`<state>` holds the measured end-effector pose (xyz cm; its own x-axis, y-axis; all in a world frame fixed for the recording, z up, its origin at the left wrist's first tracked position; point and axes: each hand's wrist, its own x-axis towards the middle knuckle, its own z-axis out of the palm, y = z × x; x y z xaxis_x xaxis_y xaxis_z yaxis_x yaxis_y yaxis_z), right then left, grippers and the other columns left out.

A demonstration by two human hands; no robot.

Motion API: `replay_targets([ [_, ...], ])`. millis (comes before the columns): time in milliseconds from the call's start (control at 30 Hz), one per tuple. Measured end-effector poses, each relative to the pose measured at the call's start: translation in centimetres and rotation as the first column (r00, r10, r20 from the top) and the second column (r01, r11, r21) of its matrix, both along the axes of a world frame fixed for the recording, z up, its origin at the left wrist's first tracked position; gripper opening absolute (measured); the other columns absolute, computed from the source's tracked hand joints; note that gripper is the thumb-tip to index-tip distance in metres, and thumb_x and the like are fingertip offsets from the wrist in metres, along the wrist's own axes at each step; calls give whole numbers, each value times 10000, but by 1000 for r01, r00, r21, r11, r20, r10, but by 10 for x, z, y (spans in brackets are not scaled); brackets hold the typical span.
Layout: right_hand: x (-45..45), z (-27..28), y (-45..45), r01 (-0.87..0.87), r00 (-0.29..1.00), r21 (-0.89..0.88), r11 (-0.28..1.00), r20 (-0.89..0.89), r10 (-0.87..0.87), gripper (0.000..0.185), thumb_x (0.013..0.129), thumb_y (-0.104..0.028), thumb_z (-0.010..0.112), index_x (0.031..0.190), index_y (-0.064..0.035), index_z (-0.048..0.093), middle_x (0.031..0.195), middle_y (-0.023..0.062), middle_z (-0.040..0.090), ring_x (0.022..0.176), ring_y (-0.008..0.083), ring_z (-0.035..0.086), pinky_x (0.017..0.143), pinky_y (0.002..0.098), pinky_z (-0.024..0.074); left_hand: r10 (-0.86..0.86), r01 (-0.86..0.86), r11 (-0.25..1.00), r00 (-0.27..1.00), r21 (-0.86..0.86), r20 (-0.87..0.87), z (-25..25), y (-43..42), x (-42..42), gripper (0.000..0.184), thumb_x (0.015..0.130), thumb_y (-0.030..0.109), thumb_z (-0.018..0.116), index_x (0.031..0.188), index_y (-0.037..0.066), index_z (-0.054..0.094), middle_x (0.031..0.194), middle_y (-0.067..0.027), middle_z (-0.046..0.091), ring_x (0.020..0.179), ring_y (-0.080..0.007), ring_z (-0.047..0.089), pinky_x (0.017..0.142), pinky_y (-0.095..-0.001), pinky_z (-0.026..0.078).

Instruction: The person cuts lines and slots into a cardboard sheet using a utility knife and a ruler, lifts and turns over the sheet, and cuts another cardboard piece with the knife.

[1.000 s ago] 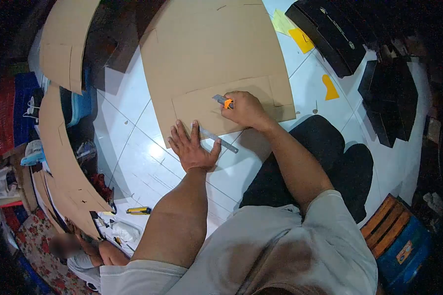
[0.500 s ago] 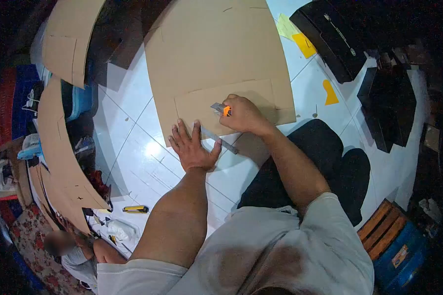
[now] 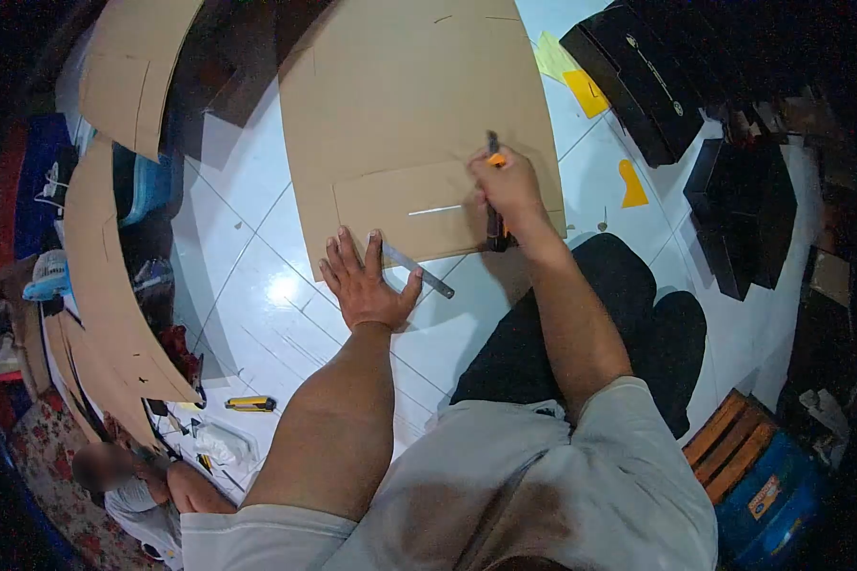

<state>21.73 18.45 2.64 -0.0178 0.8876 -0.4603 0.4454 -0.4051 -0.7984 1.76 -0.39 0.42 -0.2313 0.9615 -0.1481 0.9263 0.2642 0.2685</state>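
Observation:
A large brown cardboard sheet [image 3: 409, 95] lies on the floor before me, with a marked rectangle near its close edge. A thin white slit [image 3: 435, 210] shows inside that rectangle. My left hand [image 3: 362, 285] is spread flat on the sheet's near-left edge, fingers apart. Beside its index finger and passing under the thumb is a metal ruler [image 3: 419, 270]. My right hand [image 3: 512, 190] is closed around an orange and black utility knife [image 3: 495, 158], right of the slit. Motion blurs the knife's tip, so I cannot tell whether it touches the cardboard.
Another yellow utility knife [image 3: 250, 403] lies on the floor at left. Curved cardboard pieces [image 3: 114, 266] stand along the left side, where a person [image 3: 138, 490] sits low. Black boxes [image 3: 638, 81] and yellow cutouts [image 3: 632, 185] are at right, above a blue drum [image 3: 771, 504].
My right hand has moved right with the utility knife, and its tip has swung upward. The white slit is now uncovered. My left hand stays flat on the sheet.

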Motion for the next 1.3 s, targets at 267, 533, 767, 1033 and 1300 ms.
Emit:
replay_targets([
  [267, -44, 42, -41, -632, 757, 40, 774, -181, 627, 449, 879, -411, 802, 1105, -31, 722, 846, 110, 731, 718, 196, 695, 665, 375, 561, 15, -17, 998, 999, -67, -31, -11, -1, -2, 961, 810, 691, 682, 1616, 239, 415, 1747, -208, 132, 1617, -436, 57, 1285, -629, 11],
  [533, -53, 19, -57, -665, 746, -21, 747, -66, 663, 498, 794, -432, 817, 1054, -16, 732, 974, 185, 766, 869, 269, 735, 783, 423, 576, -10, 10, 1000, 999, 16, -45, -7, -4, -1, 963, 793, 678, 704, 1604, 234, 436, 1741, -209, 157, 1611, -440, 95, 1285, -632, 27],
  [767, -25, 15, -31, 77, 654, -432, 899, -658, -373, 299, 923, -69, 648, 1200, -22, 544, 869, 89, 603, 755, 194, 642, 691, 370, 596, 21, -21, 999, 1000, -40, -20, -1, -1, 0, 955, 831, 663, 694, 1615, 205, 400, 1741, -226, 143, 1607, -460, 83, 1288, -628, 19],
  [1033, -24, 7, -28, 187, 504, -604, 775, -618, -604, 137, 1011, -123, 607, 1088, -24, 553, 956, 137, 632, 856, 276, 691, 772, 546, 661, 4, -5, 1000, 1000, -26, -30, 5, 2, 1, 951, 844, 621, 710, 1606, 143, 402, 1727, -249, 168, 1589, -490, 116, 1277, -649, 48],
  [1300, 3, -12, -11, 127, 358, -624, 771, -696, -623, 272, 1055, -187, 595, 1224, 24, 562, 1102, 158, 677, 967, 301, 706, 910, 492, 627, 21, -22, 999, 1000, -38, -17, -2, 1, 0, 944, 829, 669, 680, 1603, 188, 434, 1748, -226, 112, 1612, -451, 57, 1294, -616, 5],
])
